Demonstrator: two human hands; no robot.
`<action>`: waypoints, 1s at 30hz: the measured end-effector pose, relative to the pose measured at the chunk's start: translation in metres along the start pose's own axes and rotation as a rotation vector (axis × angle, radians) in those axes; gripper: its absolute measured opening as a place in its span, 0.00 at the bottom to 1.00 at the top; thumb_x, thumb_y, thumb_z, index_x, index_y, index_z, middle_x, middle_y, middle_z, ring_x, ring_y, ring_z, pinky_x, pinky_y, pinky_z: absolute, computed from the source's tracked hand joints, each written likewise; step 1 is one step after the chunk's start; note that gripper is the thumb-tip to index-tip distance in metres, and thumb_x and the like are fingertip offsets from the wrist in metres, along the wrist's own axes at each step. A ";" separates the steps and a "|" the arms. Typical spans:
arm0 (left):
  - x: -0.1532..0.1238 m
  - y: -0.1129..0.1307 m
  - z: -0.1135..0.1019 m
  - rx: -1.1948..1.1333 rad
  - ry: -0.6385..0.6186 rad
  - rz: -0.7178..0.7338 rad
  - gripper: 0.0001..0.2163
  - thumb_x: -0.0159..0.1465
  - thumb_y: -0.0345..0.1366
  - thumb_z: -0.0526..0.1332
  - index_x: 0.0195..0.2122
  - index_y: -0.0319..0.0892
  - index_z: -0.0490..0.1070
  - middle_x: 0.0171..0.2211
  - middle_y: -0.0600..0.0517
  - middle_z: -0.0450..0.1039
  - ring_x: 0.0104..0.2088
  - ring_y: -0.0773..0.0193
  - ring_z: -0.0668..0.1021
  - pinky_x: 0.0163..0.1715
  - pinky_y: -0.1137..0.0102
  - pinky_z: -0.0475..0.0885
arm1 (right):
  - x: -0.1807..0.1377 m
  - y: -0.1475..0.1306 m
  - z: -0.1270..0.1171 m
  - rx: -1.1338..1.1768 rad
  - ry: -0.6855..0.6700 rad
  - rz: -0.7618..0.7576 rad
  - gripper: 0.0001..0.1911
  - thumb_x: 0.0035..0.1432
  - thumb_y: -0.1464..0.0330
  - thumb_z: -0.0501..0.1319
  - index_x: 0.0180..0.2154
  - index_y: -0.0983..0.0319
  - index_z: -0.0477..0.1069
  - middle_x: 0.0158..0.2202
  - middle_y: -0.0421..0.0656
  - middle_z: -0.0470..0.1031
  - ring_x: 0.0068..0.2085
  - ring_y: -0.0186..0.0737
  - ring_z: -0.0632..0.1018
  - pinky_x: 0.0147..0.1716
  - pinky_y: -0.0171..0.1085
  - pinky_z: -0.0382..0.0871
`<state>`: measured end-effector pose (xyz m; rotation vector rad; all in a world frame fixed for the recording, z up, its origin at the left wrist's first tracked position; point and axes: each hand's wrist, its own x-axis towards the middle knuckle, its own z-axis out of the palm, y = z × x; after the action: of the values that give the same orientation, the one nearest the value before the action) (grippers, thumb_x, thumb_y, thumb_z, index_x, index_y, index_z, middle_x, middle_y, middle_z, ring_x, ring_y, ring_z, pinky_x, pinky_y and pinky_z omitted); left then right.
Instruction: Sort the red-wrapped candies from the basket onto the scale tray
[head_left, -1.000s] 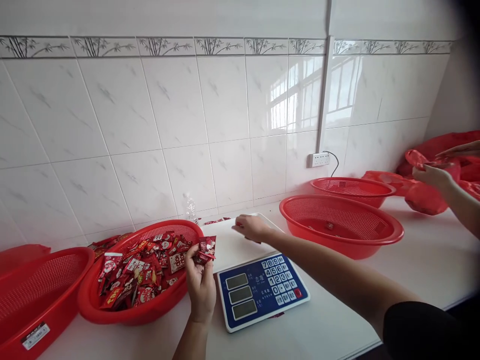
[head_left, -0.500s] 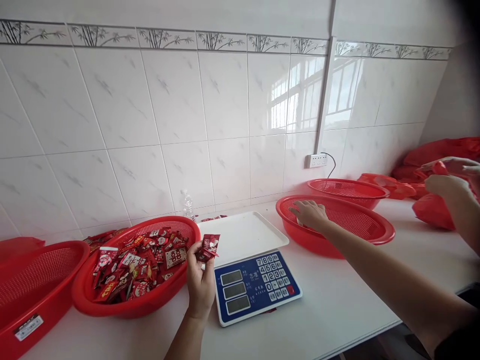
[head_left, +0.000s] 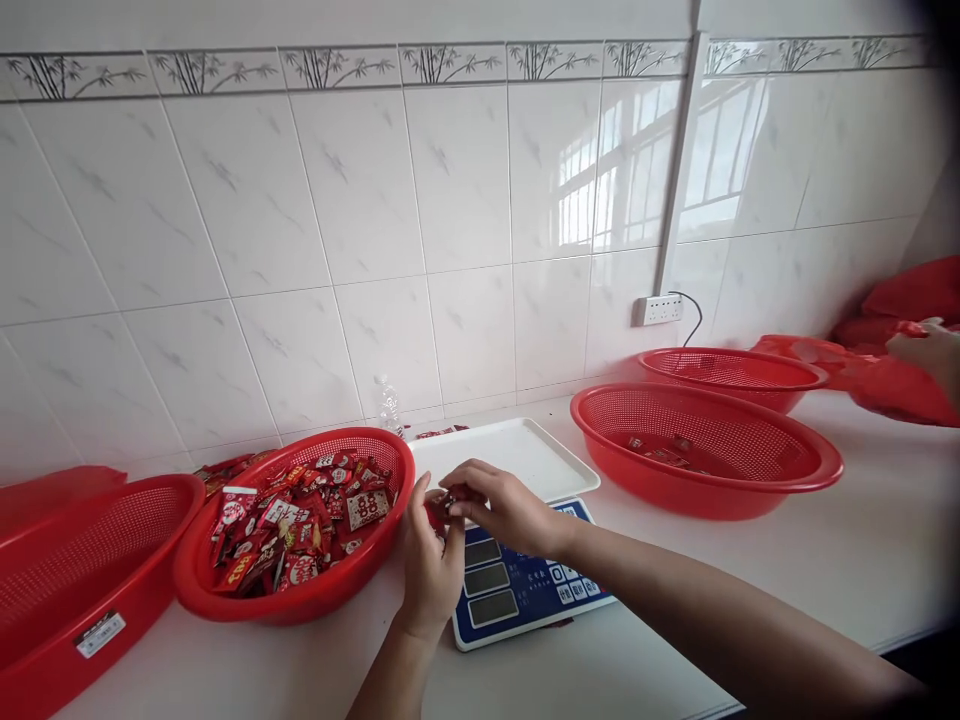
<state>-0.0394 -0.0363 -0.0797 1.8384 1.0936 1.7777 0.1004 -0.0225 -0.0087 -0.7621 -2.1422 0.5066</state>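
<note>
Between my left hand (head_left: pixel 435 572) and right hand (head_left: pixel 514 510), I observe small red glossy packets (head_left: pixel 435 515), pinched narrowly by both.

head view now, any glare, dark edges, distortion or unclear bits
Head view: window glare on glossy white wall tiles, right of centre; same view: dark, blurred upper right corner; same view: tile joints slant at left, likely wide-angle distortion; same view: detail between bare left hand and bare right hand is unclear.
</note>
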 end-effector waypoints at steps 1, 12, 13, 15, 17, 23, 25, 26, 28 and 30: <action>0.001 0.002 0.000 0.033 0.024 0.009 0.24 0.65 0.36 0.56 0.61 0.43 0.50 0.47 0.42 0.68 0.42 0.59 0.75 0.40 0.63 0.72 | 0.006 0.005 0.001 0.003 0.028 0.074 0.11 0.59 0.69 0.58 0.45 0.59 0.70 0.39 0.44 0.76 0.39 0.38 0.78 0.39 0.37 0.73; 0.005 0.003 -0.004 0.103 0.196 0.084 0.22 0.64 0.38 0.57 0.58 0.44 0.53 0.48 0.42 0.66 0.43 0.58 0.72 0.40 0.63 0.70 | 0.043 0.059 -0.008 -0.276 0.033 0.384 0.19 0.61 0.64 0.56 0.53 0.61 0.67 0.46 0.49 0.77 0.45 0.45 0.77 0.43 0.41 0.69; 0.005 0.002 -0.005 0.099 0.201 0.079 0.22 0.64 0.38 0.56 0.58 0.44 0.53 0.48 0.42 0.66 0.43 0.58 0.72 0.40 0.63 0.70 | 0.039 0.058 -0.010 -0.317 0.031 0.376 0.20 0.60 0.64 0.57 0.53 0.61 0.67 0.49 0.50 0.76 0.49 0.48 0.75 0.46 0.44 0.67; 0.004 0.001 -0.005 0.098 0.204 0.067 0.21 0.65 0.38 0.56 0.58 0.44 0.53 0.48 0.42 0.66 0.43 0.58 0.73 0.41 0.63 0.70 | 0.027 0.054 -0.015 -0.377 0.024 0.342 0.20 0.61 0.63 0.55 0.54 0.60 0.67 0.53 0.51 0.72 0.54 0.50 0.71 0.50 0.46 0.64; 0.003 0.002 -0.004 0.106 0.192 0.063 0.20 0.65 0.38 0.56 0.58 0.44 0.55 0.47 0.42 0.67 0.42 0.59 0.73 0.41 0.63 0.70 | 0.014 0.048 -0.017 -0.403 -0.011 0.301 0.18 0.63 0.60 0.53 0.51 0.58 0.70 0.51 0.48 0.75 0.51 0.48 0.73 0.47 0.43 0.66; 0.013 0.034 -0.016 0.237 0.095 0.079 0.11 0.64 0.34 0.55 0.48 0.43 0.64 0.44 0.44 0.71 0.43 0.58 0.74 0.43 0.63 0.70 | -0.020 0.043 -0.010 -0.455 0.047 0.195 0.16 0.64 0.60 0.50 0.47 0.56 0.71 0.46 0.47 0.77 0.47 0.48 0.76 0.46 0.47 0.66; 0.029 0.047 -0.033 0.355 -0.003 0.068 0.06 0.62 0.33 0.54 0.40 0.44 0.67 0.38 0.47 0.73 0.40 0.58 0.75 0.42 0.64 0.69 | -0.029 0.047 -0.007 -0.459 0.111 0.171 0.16 0.65 0.61 0.49 0.48 0.58 0.71 0.47 0.48 0.76 0.48 0.49 0.75 0.49 0.50 0.64; 0.038 0.052 -0.044 0.431 -0.079 0.043 0.05 0.62 0.33 0.53 0.36 0.44 0.67 0.34 0.49 0.73 0.37 0.59 0.76 0.40 0.65 0.70 | -0.033 0.050 -0.005 -0.452 0.142 0.151 0.16 0.65 0.62 0.49 0.47 0.58 0.71 0.46 0.49 0.77 0.48 0.48 0.75 0.49 0.50 0.64; 0.060 0.053 -0.068 0.589 -0.256 -0.093 0.06 0.59 0.31 0.52 0.31 0.45 0.68 0.28 0.52 0.73 0.30 0.61 0.75 0.32 0.68 0.69 | -0.038 0.055 -0.003 -0.418 0.211 0.097 0.16 0.66 0.62 0.48 0.45 0.59 0.72 0.42 0.48 0.78 0.45 0.47 0.76 0.46 0.48 0.66; 0.080 0.044 -0.089 0.682 -0.430 -0.284 0.06 0.57 0.31 0.53 0.31 0.45 0.69 0.27 0.53 0.73 0.27 0.61 0.75 0.29 0.70 0.67 | -0.042 0.057 -0.004 -0.372 0.286 0.043 0.16 0.66 0.61 0.48 0.42 0.58 0.72 0.38 0.47 0.79 0.41 0.46 0.77 0.43 0.47 0.68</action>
<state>-0.1196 -0.0290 0.0194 2.1352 1.7940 0.8322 0.1451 -0.0076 -0.0619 -1.0197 -1.9729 0.0104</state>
